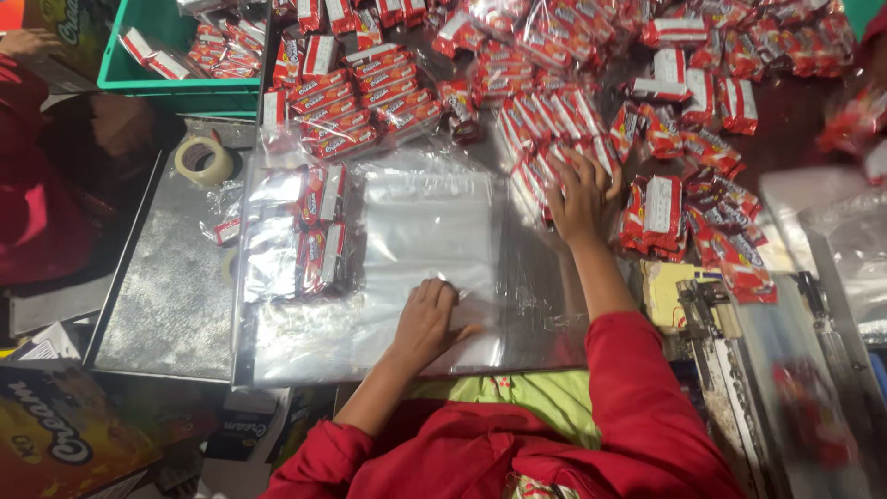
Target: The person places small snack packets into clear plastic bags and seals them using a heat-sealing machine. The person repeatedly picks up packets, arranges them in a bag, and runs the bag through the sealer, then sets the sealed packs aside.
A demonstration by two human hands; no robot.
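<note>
Partly filled: clear bag (425, 222) pinned under left hand (427, 319) fingers, closed; right hand (580, 199) fingers spread on loose red packets (545, 139); few packets inside, many outside.

Two bare hands show, the left hand (427, 319) and the right hand (580, 199). One roll of tape (204, 161) lies on the metal tray (166, 296), and one green crate (176, 69) stands behind it. Four red biscuit packets (319, 231) sit inside the one clear plastic bag (416, 231); the loose packets beyond are too many to count.
</note>
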